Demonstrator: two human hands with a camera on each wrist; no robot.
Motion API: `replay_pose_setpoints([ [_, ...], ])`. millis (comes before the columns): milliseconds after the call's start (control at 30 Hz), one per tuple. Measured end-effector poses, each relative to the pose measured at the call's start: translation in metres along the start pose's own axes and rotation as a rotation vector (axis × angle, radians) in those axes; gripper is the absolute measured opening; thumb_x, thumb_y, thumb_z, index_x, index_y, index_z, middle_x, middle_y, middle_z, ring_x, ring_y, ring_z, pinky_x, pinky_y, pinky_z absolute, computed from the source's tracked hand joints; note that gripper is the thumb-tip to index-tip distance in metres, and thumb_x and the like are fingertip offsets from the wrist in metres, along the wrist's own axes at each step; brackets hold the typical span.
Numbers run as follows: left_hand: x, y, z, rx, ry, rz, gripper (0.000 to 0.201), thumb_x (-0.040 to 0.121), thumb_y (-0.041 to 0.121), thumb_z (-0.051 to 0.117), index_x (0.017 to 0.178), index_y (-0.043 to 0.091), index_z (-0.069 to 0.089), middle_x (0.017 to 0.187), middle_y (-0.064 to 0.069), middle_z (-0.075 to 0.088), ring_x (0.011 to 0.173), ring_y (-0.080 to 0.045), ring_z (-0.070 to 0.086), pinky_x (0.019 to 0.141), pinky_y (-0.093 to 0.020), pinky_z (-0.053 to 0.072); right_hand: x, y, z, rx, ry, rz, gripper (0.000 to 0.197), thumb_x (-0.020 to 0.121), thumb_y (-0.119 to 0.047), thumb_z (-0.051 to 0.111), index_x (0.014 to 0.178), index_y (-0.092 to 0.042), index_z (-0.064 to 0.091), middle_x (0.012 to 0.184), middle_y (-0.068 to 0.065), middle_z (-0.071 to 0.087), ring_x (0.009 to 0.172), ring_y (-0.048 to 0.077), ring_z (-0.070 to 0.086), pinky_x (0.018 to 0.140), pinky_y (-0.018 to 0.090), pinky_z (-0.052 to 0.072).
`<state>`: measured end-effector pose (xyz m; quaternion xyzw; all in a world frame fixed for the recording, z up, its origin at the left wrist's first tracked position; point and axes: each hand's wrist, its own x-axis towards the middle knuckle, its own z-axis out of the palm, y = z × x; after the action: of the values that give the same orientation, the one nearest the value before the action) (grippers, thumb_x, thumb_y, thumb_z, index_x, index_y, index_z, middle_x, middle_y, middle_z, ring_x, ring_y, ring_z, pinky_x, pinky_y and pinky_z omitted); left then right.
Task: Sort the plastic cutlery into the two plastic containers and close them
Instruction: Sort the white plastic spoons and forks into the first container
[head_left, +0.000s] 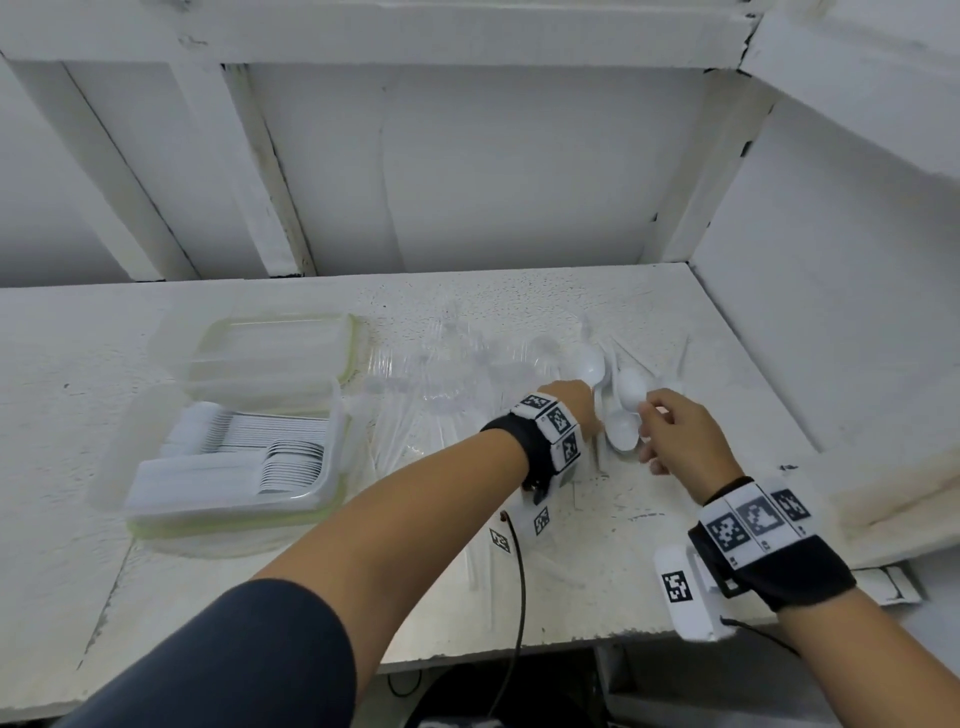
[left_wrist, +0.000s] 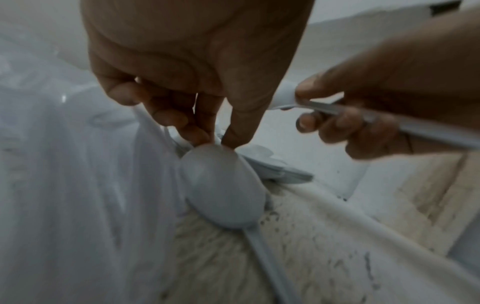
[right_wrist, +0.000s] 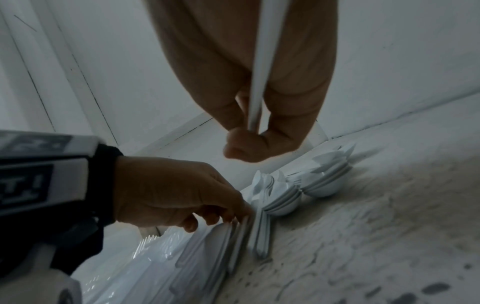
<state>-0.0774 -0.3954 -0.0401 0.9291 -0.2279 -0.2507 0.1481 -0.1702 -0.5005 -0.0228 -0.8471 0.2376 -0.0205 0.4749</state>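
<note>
Right hand (head_left: 680, 436) gripping a bunch of white plastic spoons (head_left: 631, 389) by the handles, fingers (left_wrist: 311, 123) curled round them. Left hand (head_left: 571, 405) pinching the bowl tip of another white plastic spoon (left_wrist: 223, 189) on the speckled white counter (head_left: 649, 519). Far left, open clear plastic container (head_left: 311, 499) stacked with white spoons, beside a second clear container (head_left: 350, 338).

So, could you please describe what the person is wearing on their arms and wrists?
Each wrist has a black fabric band carrying a strip of white panels printed with black square-pattern markers. A white camera housing, also marked, hangs under the right wrist, and a similar one sits under the left. A thin dark cable trails from the left unit. The left upper arm has a dark blue-grey sleeve; both forearms are bare.
</note>
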Motion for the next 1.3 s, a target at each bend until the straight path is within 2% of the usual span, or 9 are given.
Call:
replay_pose_setpoints([
  [167,-0.019,-0.014,-0.022,-0.290,0.012,0.013,0.033,0.091,0.023,0.052,0.062,0.014,0.039,0.064,-0.001,0.043,0.061,-0.016,0.044,0.052,-0.019,0.033,0.008,-0.003,0.001,-0.054,0.032,-0.012,0.016,0.095,-0.026,0.045,0.093,-0.015,0.056,0.068,0.005,0.053,0.056,0.017,0.044,0.050,0.024,0.033],
  [300,-0.038,-0.036,-0.043,-0.750,0.070,-0.046,0.017,0.094,0.013,0.045,0.078,0.011,0.043,0.076,-0.006,0.056,0.066,-0.018,0.059,0.060,-0.024,0.051,0.018,-0.014,0.008,-0.275,0.037,-0.029,0.038,0.092,-0.021,0.050,0.057,-0.011,0.039,0.057,0.003,0.040,0.055,0.017,0.038,0.049,0.024,0.029],
  [433,-0.056,-0.055,-0.051,-0.978,0.099,-0.078,0.009,0.096,0.003,0.040,0.102,0.009,0.040,0.077,-0.010,0.061,0.062,-0.019,0.062,0.058,-0.024,0.054,0.036,-0.027,0.028,-0.499,-0.039,0.028,0.037,0.091,-0.020,0.051,0.057,-0.008,0.041,0.058,0.003,0.042,0.062,0.020,0.046,0.047,0.026,0.028],
  [533,-0.062,-0.064,-0.049,-0.908,0.108,-0.101,0.030,0.094,0.000,0.040,0.122,0.011,0.038,0.082,-0.008,0.062,0.066,-0.014,0.058,0.061,-0.022,0.051,0.046,-0.033,0.040,-0.610,-0.080,0.058,0.034,0.088,-0.017,0.055,0.059,-0.009,0.040,0.060,0.004,0.043,0.071,0.023,0.051,0.056,0.025,0.036],
  [667,-0.065,-0.066,-0.043,-0.769,0.165,-0.080,0.032,0.093,0.006,0.038,0.123,0.014,0.042,0.087,-0.006,0.060,0.061,-0.010,0.045,0.051,-0.018,0.037,0.049,-0.033,0.041,-0.618,-0.040,0.087,0.039,0.093,-0.010,0.049,0.056,-0.008,0.037,0.057,0.004,0.040,0.067,0.023,0.049,0.045,0.023,0.029],
  [833,-0.059,-0.061,-0.038,-0.640,0.227,0.009,0.010,0.095,0.018,0.042,0.098,0.013,0.049,0.073,0.003,0.049,0.061,-0.009,0.043,0.054,-0.020,0.036,0.046,-0.028,0.039,-0.585,-0.051,0.101,0.042,0.096,-0.023,0.047,0.057,-0.009,0.039,0.062,0.006,0.046,0.055,0.018,0.042,0.043,0.023,0.027],
  [1000,-0.049,-0.053,-0.032,-0.380,0.129,0.156,0.027,0.092,0.028,0.053,0.072,0.011,0.058,0.059,0.001,0.044,0.053,-0.011,0.039,0.052,-0.025,0.030,0.043,-0.032,0.028,-0.436,-0.035,0.185,0.030,0.086,-0.012,0.061,0.063,-0.005,0.043,0.066,0.007,0.049,0.062,0.020,0.049,0.047,0.024,0.030],
  [1100,-0.052,-0.048,-0.029,-0.255,-0.044,0.259,0.023,0.089,0.029,0.060,0.099,0.011,0.070,0.072,0.000,0.054,0.060,-0.009,0.044,0.055,-0.018,0.033,0.040,-0.031,0.018,-0.354,-0.061,0.206,0.035,0.089,-0.003,0.051,0.059,-0.014,0.036,0.066,0.004,0.043,0.079,0.022,0.052,0.056,0.021,0.034],
  [1300,-0.057,-0.040,-0.020,0.197,-0.161,0.308,0.028,0.091,0.023,0.055,0.116,0.015,0.065,0.098,-0.004,0.067,0.075,-0.012,0.048,0.062,-0.021,0.036,0.037,-0.024,0.012,0.014,-0.042,0.202,0.019,0.084,-0.009,0.053,0.065,-0.010,0.053,0.059,0.006,0.036,0.046,0.014,0.027,0.036,0.017,0.021],
])
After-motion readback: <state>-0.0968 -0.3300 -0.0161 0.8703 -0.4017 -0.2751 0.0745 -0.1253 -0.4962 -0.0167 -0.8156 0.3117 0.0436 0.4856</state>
